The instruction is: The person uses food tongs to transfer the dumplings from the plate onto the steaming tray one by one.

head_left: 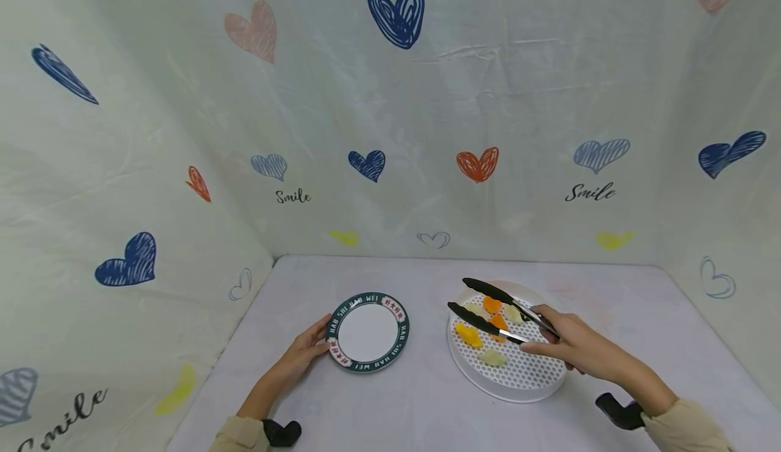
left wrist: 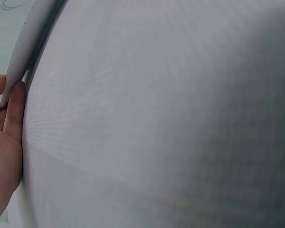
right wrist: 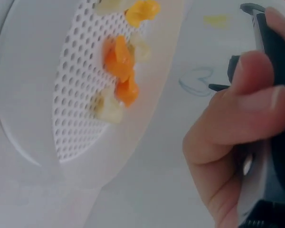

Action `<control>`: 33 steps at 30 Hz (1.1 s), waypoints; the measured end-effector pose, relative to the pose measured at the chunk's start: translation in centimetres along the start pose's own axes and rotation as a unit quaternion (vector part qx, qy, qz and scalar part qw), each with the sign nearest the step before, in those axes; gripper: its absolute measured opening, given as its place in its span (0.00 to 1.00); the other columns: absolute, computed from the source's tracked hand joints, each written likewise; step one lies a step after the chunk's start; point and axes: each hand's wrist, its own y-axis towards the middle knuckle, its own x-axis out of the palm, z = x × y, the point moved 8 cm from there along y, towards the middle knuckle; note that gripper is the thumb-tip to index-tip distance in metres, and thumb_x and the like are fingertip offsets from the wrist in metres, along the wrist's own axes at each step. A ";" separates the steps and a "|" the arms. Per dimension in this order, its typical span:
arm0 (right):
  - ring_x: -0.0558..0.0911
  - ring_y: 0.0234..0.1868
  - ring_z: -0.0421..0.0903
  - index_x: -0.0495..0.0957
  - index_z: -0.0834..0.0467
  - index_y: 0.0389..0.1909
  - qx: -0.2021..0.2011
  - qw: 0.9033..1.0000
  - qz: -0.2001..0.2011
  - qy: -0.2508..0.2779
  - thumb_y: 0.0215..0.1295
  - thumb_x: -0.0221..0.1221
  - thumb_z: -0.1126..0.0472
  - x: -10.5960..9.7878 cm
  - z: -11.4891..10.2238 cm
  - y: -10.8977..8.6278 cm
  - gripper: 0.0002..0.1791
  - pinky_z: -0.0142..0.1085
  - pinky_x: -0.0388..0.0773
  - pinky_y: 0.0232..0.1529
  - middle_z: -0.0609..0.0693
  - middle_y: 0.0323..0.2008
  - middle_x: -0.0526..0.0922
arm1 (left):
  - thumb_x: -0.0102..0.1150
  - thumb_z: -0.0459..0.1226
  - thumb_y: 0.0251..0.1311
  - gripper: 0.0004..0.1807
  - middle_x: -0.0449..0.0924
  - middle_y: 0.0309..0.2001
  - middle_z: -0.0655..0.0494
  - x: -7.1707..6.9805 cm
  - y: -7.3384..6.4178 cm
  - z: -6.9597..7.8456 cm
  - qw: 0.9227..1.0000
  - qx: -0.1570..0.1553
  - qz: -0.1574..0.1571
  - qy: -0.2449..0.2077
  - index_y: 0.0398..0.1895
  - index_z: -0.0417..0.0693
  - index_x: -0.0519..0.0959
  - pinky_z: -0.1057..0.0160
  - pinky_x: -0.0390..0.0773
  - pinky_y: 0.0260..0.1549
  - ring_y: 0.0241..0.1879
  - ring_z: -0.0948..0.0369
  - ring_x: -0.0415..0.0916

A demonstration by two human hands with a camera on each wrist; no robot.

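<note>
My left hand (head_left: 299, 354) holds a round plate (head_left: 401, 343) by its left edge, and in the left wrist view the thumb and fingers pinch the rim. The plate has a white middle and a dark green rim with lettering. In my right hand (head_left: 579, 347) is a pair of metal tongs (head_left: 488, 291) with black tips, spread apart over a white perforated tray (head_left: 512, 392). Orange pieces (right wrist: 118, 61), yellow pieces (head_left: 468, 335) and pale pieces (right wrist: 109, 108) lie on the tray. Nothing shows between the tong tips.
Both things are on a table (head_left: 421, 411) with a pale cover, the plate to the left of the tray. Behind and at the sides hangs a light curtain (head_left: 525, 93) printed with hearts and "Smile". Each wrist wears a black strap mount (head_left: 619, 411).
</note>
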 end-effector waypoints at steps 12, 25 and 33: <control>0.70 0.12 0.39 0.65 0.70 0.59 0.021 0.999 0.040 0.006 0.55 0.72 0.45 1.7 -1.4 1.4 0.43 0.32 0.71 0.10 0.49 0.21 0.67 | 0.50 0.27 0.70 0.34 0.50 0.77 0.40 0.1 0.0 -0.1 1.000 -0.001 -0.002 0.002 0.77 0.35 0.52 0.50 0.52 0.69 0.76 0.46 0.44; 0.72 0.09 0.41 0.63 0.72 0.61 0.077 0.993 0.084 0.042 0.47 0.77 0.46 4.2 -3.6 2.5 0.50 0.33 0.72 0.09 0.51 0.19 0.71 | 0.51 0.27 0.70 0.34 0.52 0.76 0.38 -0.1 0.1 0.0 1.000 0.000 0.007 0.007 0.76 0.34 0.53 0.46 0.52 0.70 0.76 0.44 0.44; 0.71 0.07 0.39 0.65 0.69 0.54 0.068 0.990 0.069 0.105 0.49 0.76 0.47 7.8 -5.4 3.8 0.43 0.32 0.71 0.08 0.51 0.17 0.71 | 0.50 0.27 0.70 0.34 0.49 0.77 0.39 -0.1 -0.1 0.0 1.000 0.001 -0.003 0.004 0.77 0.35 0.52 0.48 0.52 0.70 0.76 0.45 0.43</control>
